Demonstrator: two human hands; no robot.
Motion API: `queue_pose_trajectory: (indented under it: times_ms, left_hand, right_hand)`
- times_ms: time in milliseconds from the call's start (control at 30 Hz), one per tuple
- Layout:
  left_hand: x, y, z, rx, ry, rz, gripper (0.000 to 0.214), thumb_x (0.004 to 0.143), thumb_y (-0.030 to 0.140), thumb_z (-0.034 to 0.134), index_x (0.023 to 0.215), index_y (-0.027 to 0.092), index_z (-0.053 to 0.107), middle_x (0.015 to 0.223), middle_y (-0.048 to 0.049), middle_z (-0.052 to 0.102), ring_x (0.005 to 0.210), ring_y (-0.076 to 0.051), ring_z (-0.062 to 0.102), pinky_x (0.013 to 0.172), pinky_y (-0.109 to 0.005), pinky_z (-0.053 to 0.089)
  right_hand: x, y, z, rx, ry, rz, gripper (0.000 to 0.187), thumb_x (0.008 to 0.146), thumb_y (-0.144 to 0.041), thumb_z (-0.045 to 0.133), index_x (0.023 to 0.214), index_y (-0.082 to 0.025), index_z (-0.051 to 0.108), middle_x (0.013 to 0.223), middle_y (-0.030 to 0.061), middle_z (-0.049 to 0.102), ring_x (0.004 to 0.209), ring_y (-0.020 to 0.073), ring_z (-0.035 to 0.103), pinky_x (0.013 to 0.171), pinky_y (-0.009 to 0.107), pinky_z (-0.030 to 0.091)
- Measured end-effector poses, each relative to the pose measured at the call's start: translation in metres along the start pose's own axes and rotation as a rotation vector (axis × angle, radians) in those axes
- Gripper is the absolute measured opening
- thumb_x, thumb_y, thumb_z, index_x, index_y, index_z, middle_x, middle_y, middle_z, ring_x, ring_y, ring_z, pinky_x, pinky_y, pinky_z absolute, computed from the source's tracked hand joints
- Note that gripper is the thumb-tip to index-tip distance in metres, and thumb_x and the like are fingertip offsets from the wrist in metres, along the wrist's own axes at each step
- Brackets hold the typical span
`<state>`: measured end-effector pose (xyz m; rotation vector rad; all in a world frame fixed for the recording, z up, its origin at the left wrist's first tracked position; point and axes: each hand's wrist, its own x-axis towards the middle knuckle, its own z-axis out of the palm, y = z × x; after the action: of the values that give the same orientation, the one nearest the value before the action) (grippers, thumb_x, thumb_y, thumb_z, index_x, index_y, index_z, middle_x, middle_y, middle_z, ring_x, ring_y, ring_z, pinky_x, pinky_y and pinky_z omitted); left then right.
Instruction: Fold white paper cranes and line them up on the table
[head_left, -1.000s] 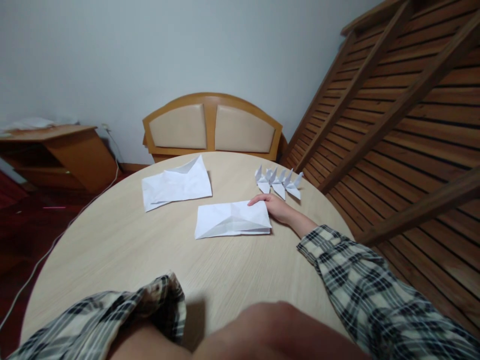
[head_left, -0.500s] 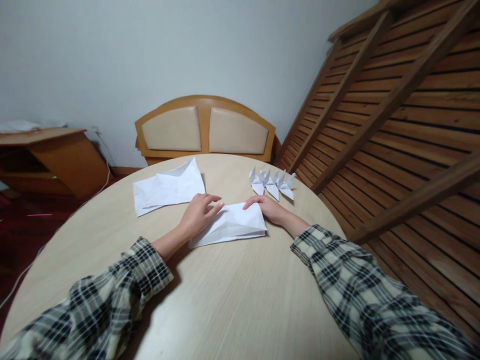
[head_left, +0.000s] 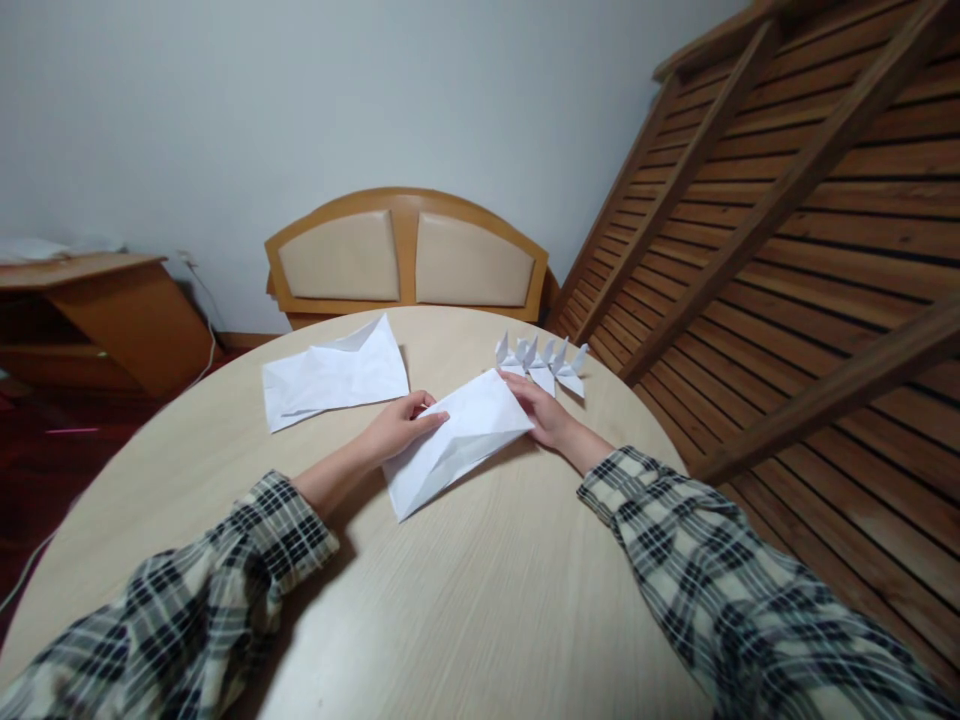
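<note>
A folded sheet of white paper [head_left: 461, 435] lies slantwise between my hands, its right end raised off the table. My left hand [head_left: 399, 428] grips its left edge, thumb on top and the other fingers mostly hidden beneath. At the right end my right hand [head_left: 549, 415] holds the paper by its edge, and part of that hand is behind the sheet. Several white origami cranes [head_left: 541, 368] stand in a row just beyond my right hand. Farther back on the left rests a second folded white paper [head_left: 341, 375], creased and slightly raised along its far edge.
All this is on a round pale wooden table [head_left: 480, 600]. Behind it stands a padded wooden headboard [head_left: 409, 245] against the wall. Wooden slats [head_left: 810, 220] lean on the right, and a desk [head_left: 127, 320] with a cable beside it is at the left.
The paper in my hands has turned counterclockwise, its right end lifting. My left thumb has come down onto it, and my right fingers have shifted to its far right edge.
</note>
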<state>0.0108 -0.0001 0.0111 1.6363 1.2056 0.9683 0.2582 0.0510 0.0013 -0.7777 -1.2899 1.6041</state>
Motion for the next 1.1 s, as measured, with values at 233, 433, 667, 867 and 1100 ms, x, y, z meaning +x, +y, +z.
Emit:
queue_pose_trajectory:
  times_ms: [233, 433, 667, 867, 1100]
  left_hand:
    - [0.007, -0.01, 0.009, -0.374, 0.314, -0.084, 0.041, 0.072, 0.055, 0.072, 0.085, 0.021, 0.053, 0.072, 0.0025, 0.06, 0.063, -0.015, 0.055, 0.055, -0.023, 0.039]
    - [0.005, -0.013, 0.018, -0.449, 0.382, -0.066, 0.036, 0.075, 0.052, 0.068, 0.084, 0.022, 0.051, 0.08, -0.0004, 0.062, 0.076, -0.018, 0.06, 0.065, -0.027, 0.048]
    - [-0.001, -0.008, 0.023, -0.418, 0.274, -0.04, 0.036, 0.073, 0.047, 0.073, 0.087, 0.02, 0.054, 0.079, 0.0003, 0.063, 0.072, -0.016, 0.059, 0.065, -0.026, 0.048]
    - [-0.004, -0.004, 0.021, -0.415, 0.123, -0.041, 0.045, 0.068, 0.041, 0.078, 0.102, 0.015, 0.064, 0.102, -0.0098, 0.072, 0.086, -0.024, 0.066, 0.074, -0.033, 0.052]
    - [-0.004, -0.006, 0.019, -0.406, 0.022, -0.068, 0.038, 0.068, 0.037, 0.079, 0.098, 0.015, 0.071, 0.103, -0.0119, 0.075, 0.09, -0.027, 0.069, 0.08, -0.036, 0.053]
  right_hand:
    - [-0.005, -0.005, 0.013, 0.186, -0.085, 0.156, 0.051, 0.088, -0.065, 0.054, 0.116, -0.023, 0.059, 0.095, 0.0073, 0.071, 0.087, 0.0199, 0.067, 0.089, 0.038, 0.051]
    - [-0.011, 0.007, 0.034, 0.032, -0.143, 0.13, 0.045, 0.077, -0.058, 0.074, 0.101, -0.021, 0.061, 0.096, 0.0058, 0.069, 0.083, 0.0166, 0.064, 0.081, 0.031, 0.051]
    - [-0.01, 0.013, 0.041, -0.073, -0.129, 0.108, 0.051, 0.064, -0.054, 0.085, 0.095, -0.02, 0.065, 0.101, 0.0066, 0.072, 0.084, 0.0176, 0.065, 0.079, 0.03, 0.053]
    - [-0.009, 0.018, 0.04, -0.136, -0.137, 0.068, 0.045, 0.066, -0.04, 0.085, 0.1, -0.016, 0.068, 0.1, 0.0091, 0.074, 0.09, 0.0213, 0.067, 0.082, 0.034, 0.054]
    - [-0.01, 0.019, 0.038, -0.104, -0.135, 0.105, 0.042, 0.066, -0.036, 0.084, 0.1, -0.014, 0.07, 0.101, 0.0103, 0.074, 0.086, 0.0202, 0.069, 0.084, 0.035, 0.054]
